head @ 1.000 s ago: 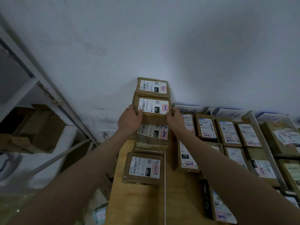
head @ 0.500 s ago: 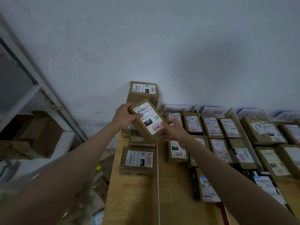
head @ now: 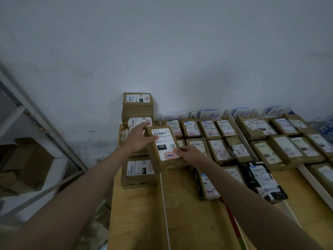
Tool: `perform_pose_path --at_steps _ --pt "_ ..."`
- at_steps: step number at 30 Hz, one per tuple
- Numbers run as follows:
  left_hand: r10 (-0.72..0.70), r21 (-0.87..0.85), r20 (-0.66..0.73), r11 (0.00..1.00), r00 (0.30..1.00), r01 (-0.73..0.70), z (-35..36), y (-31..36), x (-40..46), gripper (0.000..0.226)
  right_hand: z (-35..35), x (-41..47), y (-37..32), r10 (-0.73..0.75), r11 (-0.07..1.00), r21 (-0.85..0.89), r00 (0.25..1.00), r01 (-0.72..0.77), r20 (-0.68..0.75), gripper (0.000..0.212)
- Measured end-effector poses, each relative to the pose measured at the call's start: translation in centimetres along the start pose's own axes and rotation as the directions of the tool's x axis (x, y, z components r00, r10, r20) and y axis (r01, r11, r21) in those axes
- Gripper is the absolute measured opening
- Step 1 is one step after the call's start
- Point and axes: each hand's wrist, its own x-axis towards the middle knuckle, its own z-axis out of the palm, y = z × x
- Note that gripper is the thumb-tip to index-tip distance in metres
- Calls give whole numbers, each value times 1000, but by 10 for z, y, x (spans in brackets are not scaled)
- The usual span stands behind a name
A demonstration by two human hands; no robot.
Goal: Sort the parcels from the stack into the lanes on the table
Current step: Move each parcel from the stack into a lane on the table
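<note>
Both hands (head: 139, 137) (head: 190, 154) grip one parcel (head: 164, 147) above the wooden table (head: 180, 213) by a white wall (head: 162, 51)

I hold one brown cardboard parcel with a white label (head: 163, 147) between my two hands, left hand (head: 138, 137) and right hand (head: 189, 155). On the pale wooden table (head: 180, 213), three brown labelled boxes (head: 137, 107) show in the stack at the wall, one more flat brown box (head: 138, 171) lies before it, and one black plastic mailer bag (head: 263, 181) lies among brown parcels too many and too blurred to count.
</note>
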Motion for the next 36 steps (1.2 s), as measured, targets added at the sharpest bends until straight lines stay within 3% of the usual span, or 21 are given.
perform_pose_path --at_steps 3,7,11,14,23,36 --pt "17 78 -34 997 999 -15 18 8 -9 66 -9 -15 14 13 1000 16 997 -12 -77 34" --pt "81 201 27 976 996 -84 41 12 -24 58 -28 -35 38 65 998 35 981 -60 -182 34" --pt "205 518 119 822 972 -237 76 20 -39 51 -51 -61 63 124 992 66 951 -110 -282 33" --pt "275 632 175 705 945 -322 103 31 -47 52 -67 -79 85 169 983 120 929 -136 -330 34" --pt "372 714 278 536 886 -449 188 81 -90 52 -134 -145 139 211 977 119 872 -176 -441 42" --pt "335 691 322 557 885 -462 363 153 -195 54 -254 -273 265 262 962 200 829 -185 -495 38"
